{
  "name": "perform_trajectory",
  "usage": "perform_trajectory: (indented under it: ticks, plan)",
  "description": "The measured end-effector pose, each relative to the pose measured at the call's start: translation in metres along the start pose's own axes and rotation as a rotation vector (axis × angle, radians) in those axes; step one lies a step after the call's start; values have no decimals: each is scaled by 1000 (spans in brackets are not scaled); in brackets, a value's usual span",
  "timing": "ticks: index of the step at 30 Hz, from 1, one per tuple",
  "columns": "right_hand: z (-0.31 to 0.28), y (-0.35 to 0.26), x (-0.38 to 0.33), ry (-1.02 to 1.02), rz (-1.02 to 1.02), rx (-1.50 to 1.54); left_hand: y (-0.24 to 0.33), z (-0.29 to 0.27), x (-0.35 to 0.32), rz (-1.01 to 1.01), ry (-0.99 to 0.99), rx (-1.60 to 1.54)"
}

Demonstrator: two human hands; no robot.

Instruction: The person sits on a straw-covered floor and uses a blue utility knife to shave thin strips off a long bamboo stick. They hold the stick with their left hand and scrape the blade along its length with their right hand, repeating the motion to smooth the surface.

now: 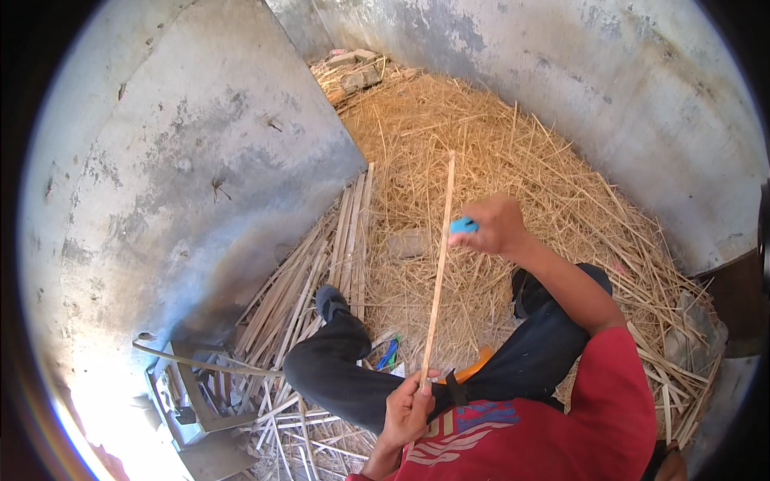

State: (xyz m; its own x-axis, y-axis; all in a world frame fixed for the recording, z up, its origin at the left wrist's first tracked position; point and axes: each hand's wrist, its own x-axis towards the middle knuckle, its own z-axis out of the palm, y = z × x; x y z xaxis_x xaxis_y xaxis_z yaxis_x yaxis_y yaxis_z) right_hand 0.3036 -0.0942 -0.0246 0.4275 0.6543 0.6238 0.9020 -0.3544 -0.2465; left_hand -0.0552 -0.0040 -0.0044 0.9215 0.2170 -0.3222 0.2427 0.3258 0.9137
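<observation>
A long, thin strip of pale wood or bamboo [440,276] runs away from my lap over the floor, its far end resting above the shavings. My left hand [407,410] grips it close to its near end, beside my waist. Farther out, my right hand [497,224] is closed on a small blue-handled tool [464,226], held against or right beside the strip's upper half. The tool's working edge is hidden, so its kind and whether it touches the strip cannot be made out.
Thin shavings [481,128] cover the floor ahead. Split strips [345,240] lie heaped left of my foot. A wooden frame or box [200,393] stands at lower left. A green-and-blue item [388,353] lies between my legs. Stained walls [609,88] curve around.
</observation>
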Motion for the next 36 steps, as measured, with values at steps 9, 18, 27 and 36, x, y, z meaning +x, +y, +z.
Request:
perform_trajectory:
  ticks: [9, 18, 27, 36]
  plan:
    - [3, -10, -7, 84, -38, 68, -6, 2, -4, 11, -47, -223]
    - [-13, 80, 16, 170, -56, -185, -8, 3, -25, -104, -116, -254]
    - [-45, 129, -13, 45, 762, -128, -17, -18, -38, -80, 28, -329]
    - [-13, -49, -12, -26, -76, 215, 11, -9, 26, 96, -12, -119]
